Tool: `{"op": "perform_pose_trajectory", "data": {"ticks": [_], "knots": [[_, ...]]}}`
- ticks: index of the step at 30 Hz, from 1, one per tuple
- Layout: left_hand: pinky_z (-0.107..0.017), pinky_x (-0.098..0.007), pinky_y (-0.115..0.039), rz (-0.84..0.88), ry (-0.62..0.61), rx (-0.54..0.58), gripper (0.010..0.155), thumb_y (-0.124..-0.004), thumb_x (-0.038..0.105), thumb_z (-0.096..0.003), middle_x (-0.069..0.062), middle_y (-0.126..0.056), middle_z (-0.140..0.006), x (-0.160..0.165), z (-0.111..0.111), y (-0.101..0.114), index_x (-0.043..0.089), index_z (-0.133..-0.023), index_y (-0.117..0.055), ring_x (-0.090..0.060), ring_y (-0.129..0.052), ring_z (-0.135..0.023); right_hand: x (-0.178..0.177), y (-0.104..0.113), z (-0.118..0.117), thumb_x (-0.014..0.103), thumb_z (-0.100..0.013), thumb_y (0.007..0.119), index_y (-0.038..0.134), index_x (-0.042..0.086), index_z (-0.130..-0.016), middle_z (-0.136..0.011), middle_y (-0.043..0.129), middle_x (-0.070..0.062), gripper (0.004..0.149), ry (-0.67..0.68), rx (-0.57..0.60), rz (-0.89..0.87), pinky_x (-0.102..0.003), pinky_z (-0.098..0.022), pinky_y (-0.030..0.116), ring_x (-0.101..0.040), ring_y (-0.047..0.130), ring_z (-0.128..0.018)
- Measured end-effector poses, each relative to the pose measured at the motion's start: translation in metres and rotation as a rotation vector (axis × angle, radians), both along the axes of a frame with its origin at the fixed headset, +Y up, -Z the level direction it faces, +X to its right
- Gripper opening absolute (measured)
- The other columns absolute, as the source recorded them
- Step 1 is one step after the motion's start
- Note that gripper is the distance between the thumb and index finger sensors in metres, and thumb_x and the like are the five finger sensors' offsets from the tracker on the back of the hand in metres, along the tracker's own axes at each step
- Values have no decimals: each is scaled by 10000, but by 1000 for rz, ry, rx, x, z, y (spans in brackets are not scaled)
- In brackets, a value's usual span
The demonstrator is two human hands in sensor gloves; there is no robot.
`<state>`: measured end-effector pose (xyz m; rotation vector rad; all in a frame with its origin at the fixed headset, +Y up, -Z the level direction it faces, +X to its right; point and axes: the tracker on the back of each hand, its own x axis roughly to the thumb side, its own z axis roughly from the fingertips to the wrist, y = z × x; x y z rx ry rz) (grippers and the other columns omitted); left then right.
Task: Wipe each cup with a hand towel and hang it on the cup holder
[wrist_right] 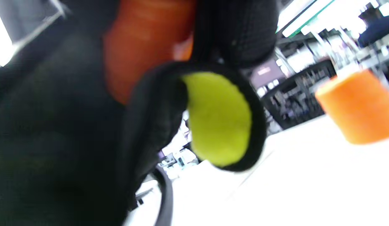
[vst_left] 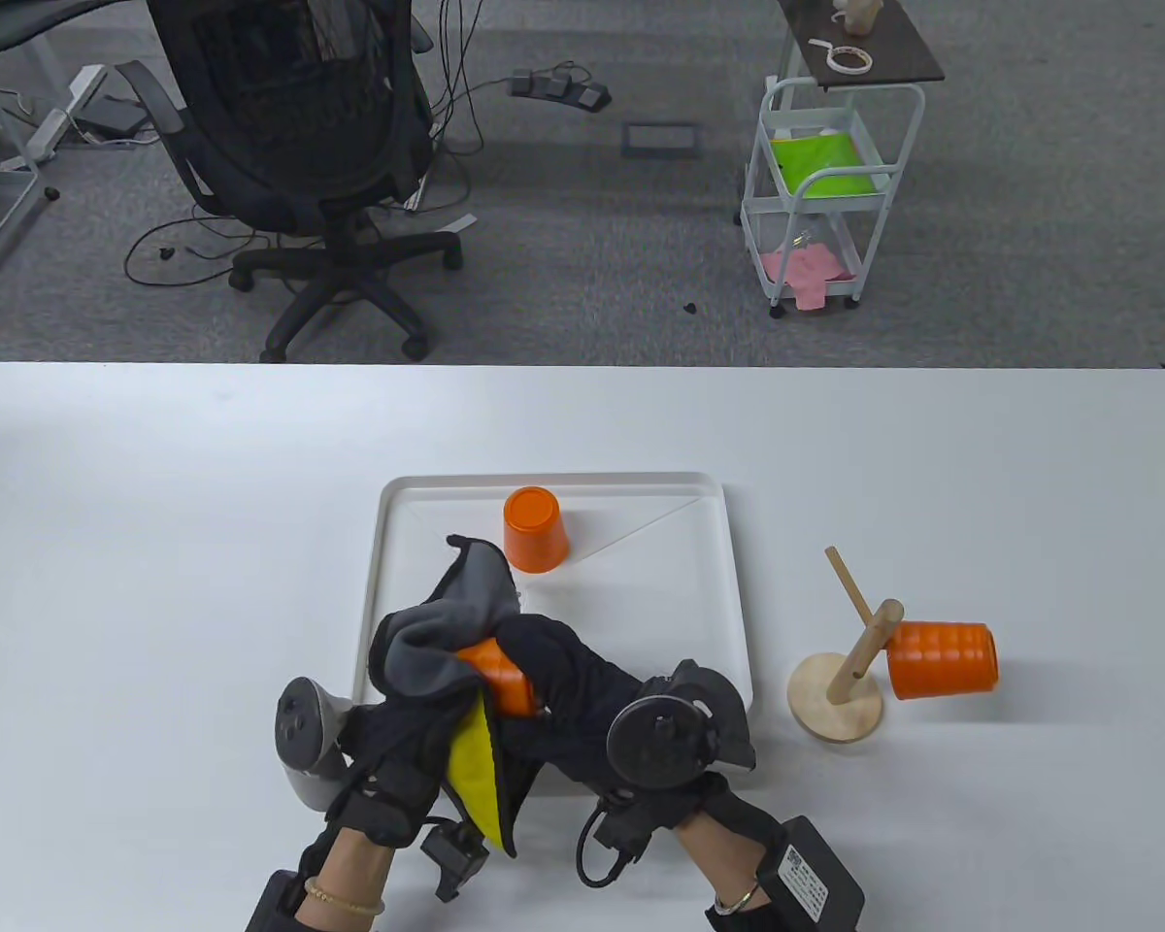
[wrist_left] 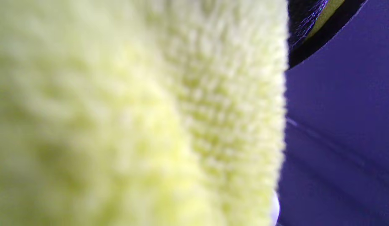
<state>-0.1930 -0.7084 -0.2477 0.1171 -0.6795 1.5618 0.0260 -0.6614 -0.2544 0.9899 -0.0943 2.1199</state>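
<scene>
- Orange cup (vst_left: 500, 680) is over the near edge of the tray (vst_left: 388, 544), gripped by the right hand (vst_left: 582, 680).
- Left hand (vst_left: 388, 748) grips the towel (vst_left: 437, 641), draped over the cup.
- Cup holder (vst_left: 840, 694) stands right of the tray.

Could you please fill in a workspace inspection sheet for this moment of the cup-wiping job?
Surface: white table, with a white tray on it.
Job's things: one orange cup upside down on the tray; a second cup hanging on the wooden cup holder; a third cup held over the tray's near edge, partly wrapped in the grey and yellow hand towel.
Clutter: nothing seen on the table.
Grippers: left hand holds the towel against the cup; right hand grips the cup.
Cables: glove leads at both wrists; cables and a power strip on the floor.
Surroundings: office chair, white trolley, grey carpet.
</scene>
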Motion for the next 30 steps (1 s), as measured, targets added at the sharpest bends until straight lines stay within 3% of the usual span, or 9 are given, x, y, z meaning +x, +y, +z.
{"op": "perform_pose_trajectory", "data": {"ticks": [4,8,10,15,19,23,26,30], "knots": [[-607,-427,-785,-235,115,210,590,-700,608,-622,22,-294,-1262,7,10,10,551,-1094,-350,-364,-424,-1123,12,-14,-17,628,-555,518,429,79,-1126,-840,797,-287,797,26,-339,-194,-354,-293,885,-297,936,-476],[-632,-452,-769,-592,233,441,582,-718,602,-598,61,-304,-1261,17,20,17,583,-1068,-376,-334,-419,-1143,22,-33,-27,636,-583,466,548,8,-1083,-695,881,-271,807,0,-707,-214,-309,-169,876,-257,953,-337],[-637,-451,-771,-705,261,520,582,-721,606,-587,78,-305,-1259,23,24,16,596,-1057,-379,-321,-424,-1147,26,-40,-29,629,-585,463,598,-19,-1057,-642,906,-274,814,-18,-834,-207,-301,-121,869,-250,955,-284],[-655,-471,-751,-806,245,599,581,-757,584,-564,103,-321,-1253,33,27,14,606,-1035,-418,-300,-417,-1154,33,-54,-35,629,-587,459,680,-59,-1000,-547,950,-252,833,-19,-1019,-175,-271,-50,865,-214,965,-197],[-667,-466,-746,-770,248,578,590,-758,587,-560,120,-327,-1254,31,26,13,606,-1042,-418,-288,-418,-1158,33,-54,-35,634,-591,463,682,-60,-997,-558,948,-250,833,-18,-1026,-189,-275,-61,875,-227,974,-212],[-688,-480,-740,-655,256,472,640,-716,624,-569,84,-321,-1271,22,21,12,567,-1099,-362,-318,-435,-1159,30,-44,-32,623,-608,483,531,-27,-1073,-828,817,-293,800,38,-961,-237,-329,-290,912,-351,968,-479],[-684,-493,-731,-474,235,312,662,-679,633,-591,36,-303,-1287,12,12,8,532,-1138,-320,-361,-417,-1156,27,-30,-28,584,-637,538,332,48,-1133,-1002,584,-323,759,101,-864,-299,-314,-407,881,-369,864,-652],[-660,-496,-738,-277,203,156,654,-648,616,-618,-22,-319,-1290,5,6,1,477,-1167,-321,-396,-448,-1134,26,-6,-17,561,-648,566,248,122,-1155,-1071,446,-309,742,-6,-650,-216,-331,-476,832,-403,766,-740]]}}
